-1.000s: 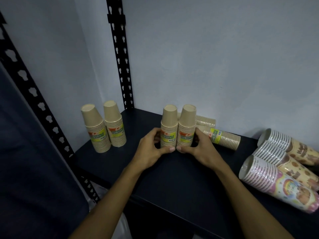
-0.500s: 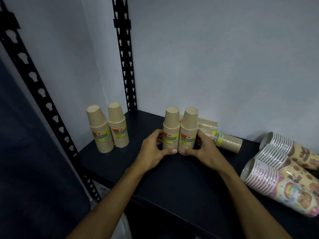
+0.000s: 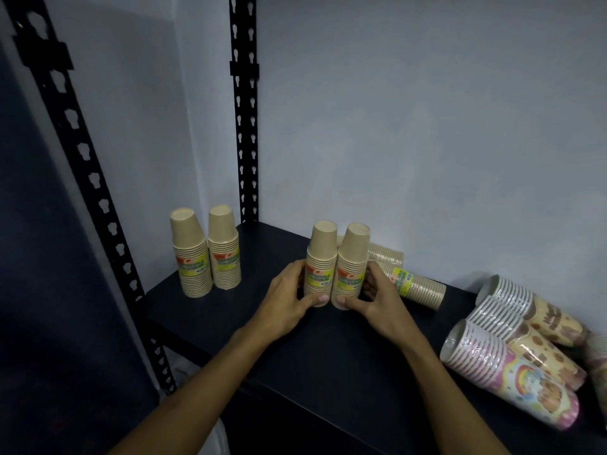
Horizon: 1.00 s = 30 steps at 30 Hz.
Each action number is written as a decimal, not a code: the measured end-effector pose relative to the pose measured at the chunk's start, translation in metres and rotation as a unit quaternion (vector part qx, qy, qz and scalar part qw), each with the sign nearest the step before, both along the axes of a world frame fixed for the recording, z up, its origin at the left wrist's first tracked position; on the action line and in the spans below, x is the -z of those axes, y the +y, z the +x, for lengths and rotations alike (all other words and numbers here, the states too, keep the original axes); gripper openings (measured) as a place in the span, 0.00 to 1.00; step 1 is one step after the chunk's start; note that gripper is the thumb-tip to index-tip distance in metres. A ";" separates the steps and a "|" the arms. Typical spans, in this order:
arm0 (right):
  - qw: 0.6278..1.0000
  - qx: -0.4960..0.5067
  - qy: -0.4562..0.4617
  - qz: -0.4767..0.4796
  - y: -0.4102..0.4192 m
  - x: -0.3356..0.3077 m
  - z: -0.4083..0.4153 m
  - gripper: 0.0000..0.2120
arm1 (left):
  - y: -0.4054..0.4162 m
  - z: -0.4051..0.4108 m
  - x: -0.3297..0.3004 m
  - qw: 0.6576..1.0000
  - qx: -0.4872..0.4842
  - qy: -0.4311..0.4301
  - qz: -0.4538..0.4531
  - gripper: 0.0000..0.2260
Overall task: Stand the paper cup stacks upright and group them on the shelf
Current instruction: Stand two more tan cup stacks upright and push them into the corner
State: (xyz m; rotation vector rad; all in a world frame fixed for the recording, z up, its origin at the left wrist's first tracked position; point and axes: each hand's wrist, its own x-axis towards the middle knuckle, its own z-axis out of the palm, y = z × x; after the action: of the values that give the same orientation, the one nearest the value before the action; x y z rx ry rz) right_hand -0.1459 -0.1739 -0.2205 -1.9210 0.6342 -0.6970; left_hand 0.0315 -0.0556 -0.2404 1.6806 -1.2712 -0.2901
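Matt brown paper cup stacks (image 3: 335, 264) on a smooth dark shelf (image 3: 328, 349).

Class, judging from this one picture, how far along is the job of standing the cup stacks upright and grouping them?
Done: two kraft stacks stand together at the shelf's back left. In hand: the left hand and right hand each grip one stack of the middle pair, upright and side by side. Left: two kraft stacks lying behind and the patterned stacks lying at right.

A storeroom: slotted black metal shelving (image 3: 243, 110) holding wrapped paper cup stacks (image 3: 192, 254) against bare wall (image 3: 427, 126).
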 end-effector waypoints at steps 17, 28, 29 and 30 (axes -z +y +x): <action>0.997 0.027 0.017 -0.068 0.043 0.009 0.003 0.26 | 0.036 -0.011 0.002 0.998 -0.026 -0.055 -0.005 0.28; 0.992 -0.100 0.026 -0.070 0.104 0.004 0.049 0.21 | 0.133 0.012 0.011 0.989 -0.133 -0.059 -0.018 0.28; 0.991 -0.113 0.028 -0.065 0.107 0.003 0.058 0.21 | 0.139 0.017 0.010 0.987 -0.148 -0.053 -0.017 0.29; 0.990 -0.127 0.030 -0.061 0.109 0.002 0.067 0.22 | 0.146 0.022 0.009 0.985 -0.163 -0.049 -0.014 0.29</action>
State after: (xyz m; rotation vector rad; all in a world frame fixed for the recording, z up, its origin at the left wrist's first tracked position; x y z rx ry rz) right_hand -0.0785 -0.0648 -0.2223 -2.0971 0.3817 -0.5274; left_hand 0.0533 0.0901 -0.2492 1.8638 -1.0426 0.0071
